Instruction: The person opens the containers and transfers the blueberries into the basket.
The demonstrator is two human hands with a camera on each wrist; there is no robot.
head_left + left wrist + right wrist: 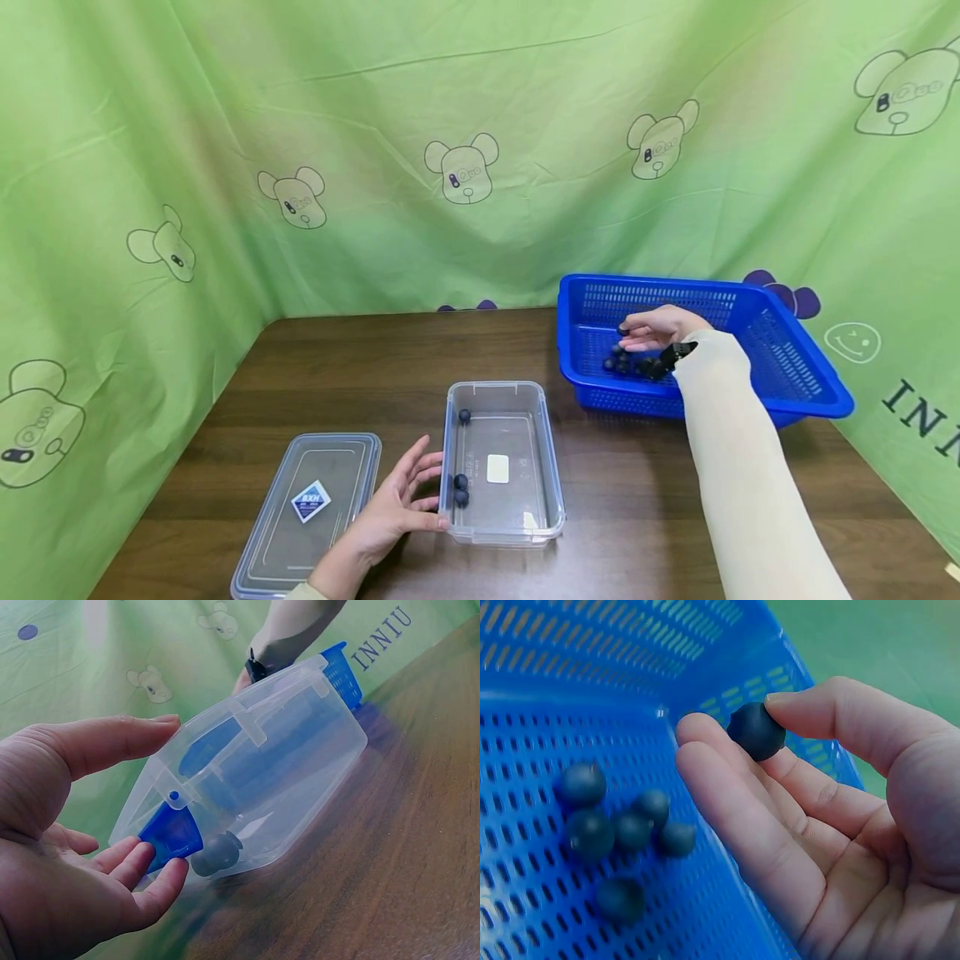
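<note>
right hand (660,327): inside the blue basket (795,367), thumb and fingers pinching one dark ball (756,731); ball is round, matte, slightly dimpled.
left hand (397,504): fingers straight and spread, resting against the left wall of the clear box (547,467); grips nothing.
blue basket: rigid plastic, rectangular, slotted walls and perforated floor; on the desk (360,367) at the right rear.
loose balls (622,829): small cluster on the basket floor, just beside the right hand.
clear box: transparent plastic, rounded corners, open; three dark balls (461,490) inside along its left wall.
lid (300,533): clear, flat, labelled, left of the box.
</note>
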